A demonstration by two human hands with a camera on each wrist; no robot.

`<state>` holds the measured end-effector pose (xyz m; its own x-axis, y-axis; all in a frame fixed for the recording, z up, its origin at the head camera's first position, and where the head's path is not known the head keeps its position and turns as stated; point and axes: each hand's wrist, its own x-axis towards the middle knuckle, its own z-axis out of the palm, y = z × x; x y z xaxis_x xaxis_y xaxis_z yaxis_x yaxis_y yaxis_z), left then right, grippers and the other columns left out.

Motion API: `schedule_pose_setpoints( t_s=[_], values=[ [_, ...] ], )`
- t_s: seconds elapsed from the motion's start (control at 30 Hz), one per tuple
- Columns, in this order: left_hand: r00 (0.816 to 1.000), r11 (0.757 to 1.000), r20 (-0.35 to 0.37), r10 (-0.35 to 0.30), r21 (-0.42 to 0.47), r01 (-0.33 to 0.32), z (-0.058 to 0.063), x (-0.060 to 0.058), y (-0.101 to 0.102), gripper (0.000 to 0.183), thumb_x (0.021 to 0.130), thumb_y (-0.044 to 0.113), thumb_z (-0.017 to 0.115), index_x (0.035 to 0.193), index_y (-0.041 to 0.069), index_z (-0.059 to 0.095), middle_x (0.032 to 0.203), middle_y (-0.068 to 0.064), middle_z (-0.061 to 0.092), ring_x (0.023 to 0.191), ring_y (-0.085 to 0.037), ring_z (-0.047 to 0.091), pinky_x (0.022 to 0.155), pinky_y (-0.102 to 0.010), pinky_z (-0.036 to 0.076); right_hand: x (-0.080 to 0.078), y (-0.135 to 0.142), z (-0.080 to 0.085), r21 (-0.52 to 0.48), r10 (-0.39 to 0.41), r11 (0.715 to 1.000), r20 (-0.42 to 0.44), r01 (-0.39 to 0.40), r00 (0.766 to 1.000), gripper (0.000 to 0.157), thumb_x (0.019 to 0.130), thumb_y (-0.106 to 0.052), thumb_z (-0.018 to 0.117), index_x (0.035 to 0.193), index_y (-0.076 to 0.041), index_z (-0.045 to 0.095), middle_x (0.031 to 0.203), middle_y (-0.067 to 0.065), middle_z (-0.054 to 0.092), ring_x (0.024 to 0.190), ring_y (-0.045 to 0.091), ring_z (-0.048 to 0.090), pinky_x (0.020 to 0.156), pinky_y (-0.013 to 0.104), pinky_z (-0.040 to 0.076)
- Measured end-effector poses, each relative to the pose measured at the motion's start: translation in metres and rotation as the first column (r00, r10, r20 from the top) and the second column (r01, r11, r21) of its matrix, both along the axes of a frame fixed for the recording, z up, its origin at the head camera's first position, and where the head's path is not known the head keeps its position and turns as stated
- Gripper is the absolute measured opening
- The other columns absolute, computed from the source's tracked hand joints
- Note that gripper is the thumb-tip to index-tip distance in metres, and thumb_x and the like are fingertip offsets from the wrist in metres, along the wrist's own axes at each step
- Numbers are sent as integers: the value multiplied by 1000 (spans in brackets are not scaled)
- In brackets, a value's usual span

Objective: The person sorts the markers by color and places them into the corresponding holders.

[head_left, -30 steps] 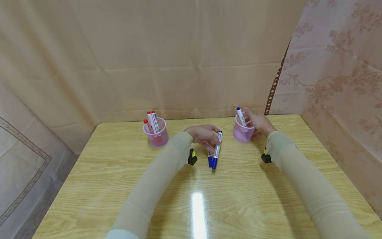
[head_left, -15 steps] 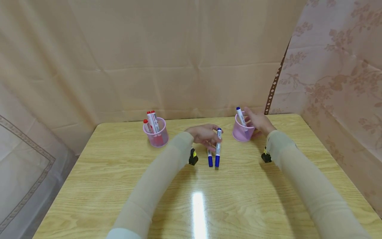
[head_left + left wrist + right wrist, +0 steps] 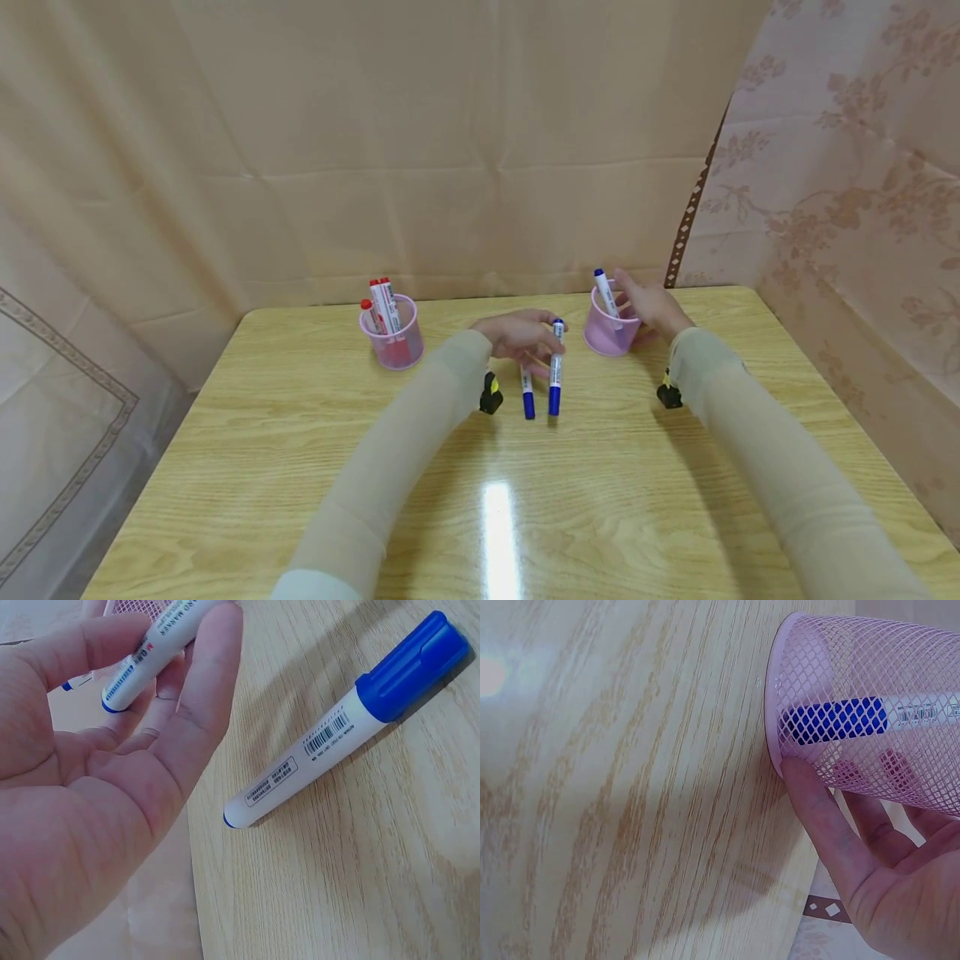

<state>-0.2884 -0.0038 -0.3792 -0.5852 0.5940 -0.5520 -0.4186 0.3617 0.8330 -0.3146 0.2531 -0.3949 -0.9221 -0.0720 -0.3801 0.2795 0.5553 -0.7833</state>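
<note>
In the head view my left hand [image 3: 521, 335] pinches a blue-capped whiteboard marker [image 3: 556, 367] between thumb and fingers, its blue cap pointing down. Just left of it a second blue marker [image 3: 315, 742] lies on the table, its upper end hidden under the hand in the head view. To the right stands a pink mesh pen cup [image 3: 607, 340], upright, with one blue marker [image 3: 605, 292] leaning inside, cap down. My right hand [image 3: 654, 310] holds the cup's right side, fingers against the mesh in the right wrist view.
Another pink mesh cup [image 3: 401, 354] with several red markers [image 3: 386, 307] stands at the back left of the wooden table [image 3: 300, 442]. A beige curtain [image 3: 450, 167] hangs behind the table's back edge, and a floral cloth [image 3: 862, 208] is on the right.
The left hand has shifted slightly right with its marker, which now stands more upright and farther from the marker on the table. The right hand and cup have stayed put.
</note>
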Motion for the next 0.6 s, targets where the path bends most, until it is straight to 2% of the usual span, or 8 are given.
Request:
schedule_pose_setpoints(
  t_s=[0.27,0.47,0.6],
  values=[
    [999,999,-18,-30,9,31,2,2,5,63,88,6,65,143,6,35,99,-14,59,97,-33,60,92,-50,47,0,1,-1,-9,0,1000,3,0,1000,114,69,-91,24,137,-2,43,134,26,46,114,43,51,74,49,55],
    [1000,999,1,-16,29,16,1,3,9,68,85,2,67,144,6,33,102,-19,61,107,-41,57,89,-49,50,2,1,1,-19,-2,1000,0,2,1000,113,70,-90,25,135,0,44,134,26,45,116,43,49,76,50,55],
    [1000,1000,21,-2,30,2,2,4,12,72,84,1,69,144,8,30,101,-20,62,106,-40,58,86,-47,52,2,0,1,-16,1,1000,-1,-1,1000,113,70,-90,24,138,-1,42,135,27,45,115,44,51,75,50,55]
  ],
)
